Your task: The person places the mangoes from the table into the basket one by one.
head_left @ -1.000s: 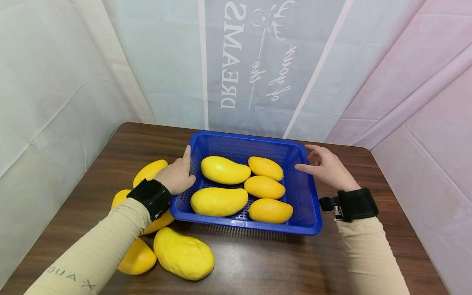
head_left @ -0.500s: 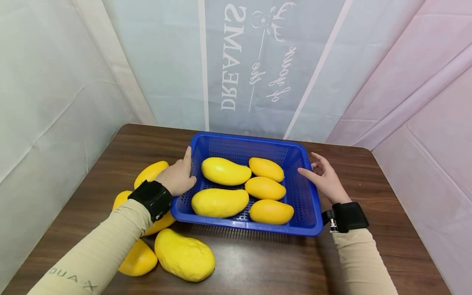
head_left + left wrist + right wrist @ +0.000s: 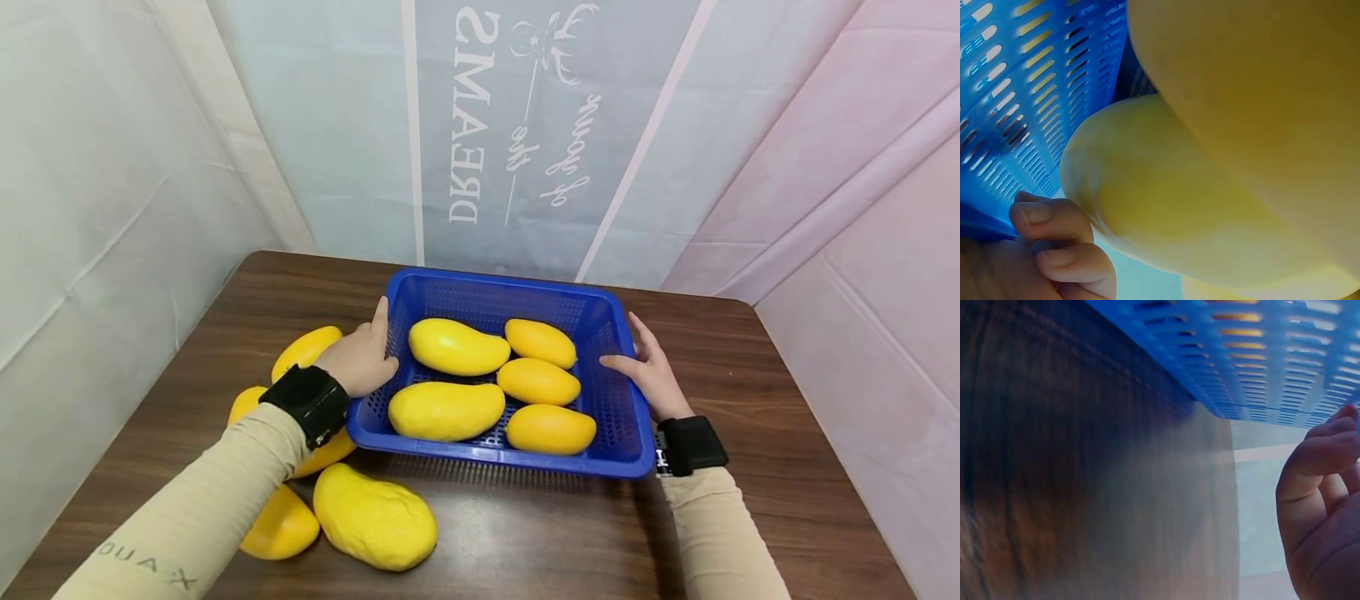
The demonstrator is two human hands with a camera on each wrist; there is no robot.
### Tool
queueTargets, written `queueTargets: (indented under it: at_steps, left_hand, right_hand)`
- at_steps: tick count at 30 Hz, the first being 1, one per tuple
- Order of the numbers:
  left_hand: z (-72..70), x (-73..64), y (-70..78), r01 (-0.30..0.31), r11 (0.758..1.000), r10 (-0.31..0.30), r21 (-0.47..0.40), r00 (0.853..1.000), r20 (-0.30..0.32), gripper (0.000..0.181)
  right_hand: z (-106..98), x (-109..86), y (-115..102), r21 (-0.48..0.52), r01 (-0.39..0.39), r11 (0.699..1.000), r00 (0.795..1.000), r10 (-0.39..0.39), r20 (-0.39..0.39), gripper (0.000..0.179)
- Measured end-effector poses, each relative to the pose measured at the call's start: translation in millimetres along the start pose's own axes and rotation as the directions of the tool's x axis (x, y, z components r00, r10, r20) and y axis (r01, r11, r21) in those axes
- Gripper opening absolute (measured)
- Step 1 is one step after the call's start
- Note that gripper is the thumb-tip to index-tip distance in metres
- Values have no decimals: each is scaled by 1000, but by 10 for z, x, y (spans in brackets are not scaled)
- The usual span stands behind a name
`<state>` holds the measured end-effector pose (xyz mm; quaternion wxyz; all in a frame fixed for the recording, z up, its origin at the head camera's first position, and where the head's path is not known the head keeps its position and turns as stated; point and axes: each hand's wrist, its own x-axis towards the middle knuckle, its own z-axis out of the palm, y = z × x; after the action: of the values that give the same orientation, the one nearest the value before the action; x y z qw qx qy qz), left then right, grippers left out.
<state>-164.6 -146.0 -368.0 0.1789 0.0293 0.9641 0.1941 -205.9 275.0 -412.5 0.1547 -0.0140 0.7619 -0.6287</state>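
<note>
R hand [image 3: 654,379] has come in on the basket since half a sec ago; L hand [image 3: 358,360] & the blue basket [image 3: 495,456] look unmoved. Clock below is centred on the basket, mid-table, 12 at the far side. L hand's at 9 o'clock: index straight along the rim, thumb over the inside, other fingers bent outside, so it grips that rim. R hand's at 3 o'clock, thumb inside, fingers outside, rim pinched btwn. Sleeves [image 3: 180,517] run in from 7 & 5 o'clock, cut off at the bottom edge. From above, the lower fingers are hidden; L wrist cam catches curled fingertips nr the mesh, R wrist cam bent fingers, thumb out of shot. Count: 5 mangoes in basket, i.e. 2 big ones [image 3: 459,347] at 10 & 8, 3 small ones [image 3: 538,382] at 2, 3 & approx 4:30. Loose mangoes [image 3: 375,517], min. 5, lie on the table [image 3: 765,375] from 7 to 9, 4 partly behind the L arm.
</note>
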Motion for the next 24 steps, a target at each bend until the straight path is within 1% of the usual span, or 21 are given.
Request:
queueTargets:
  at_steps: [2, 7, 10, 14, 17, 20, 22, 24]
  left_hand:
    - [-7, -9, 3, -3, 1000, 3, -2, 1000, 3, 92]
    - [-23, -14, 14, -3, 1000, 3, -1, 1000, 12, 92]
    - [-27, 3, 4, 0, 1000, 0, 2, 1000, 14, 93]
    - [-37, 33, -20, -12, 1000, 12, 4, 1000, 27, 93]
    - [-54, 57, -46, -30, 999, 29, 11, 998, 50, 93]
    - [-82, 62, -70, -49, 999, 48, 23, 997, 60, 90]
    - [-116, 57, -80, -74, 997, 73, 20, 996, 57, 88]
    - [-171, 26, -74, -109, 994, 108, 22, 993, 40, 83]
  right_hand:
    - [3, -4, 9, 35, 1, 999, 1000, -1, 13, 91]
    - [12, -12, 8, 78, 21, 997, 999, -24, 32, 85]
    - [15, -10, 6, 95, 43, 995, 998, -46, 35, 84]
    - [17, -4, 7, 86, 56, 995, 998, -58, 23, 84]
    - [17, -8, -6, 64, 52, 997, 998, -53, 13, 85]
    - [22, -7, -16, 54, 57, 997, 998, -57, 9, 85]
    - [27, -5, -17, 53, 60, 997, 998, -60, 7, 85]
    - [30, -9, -16, 51, 61, 997, 998, -61, 0, 86]
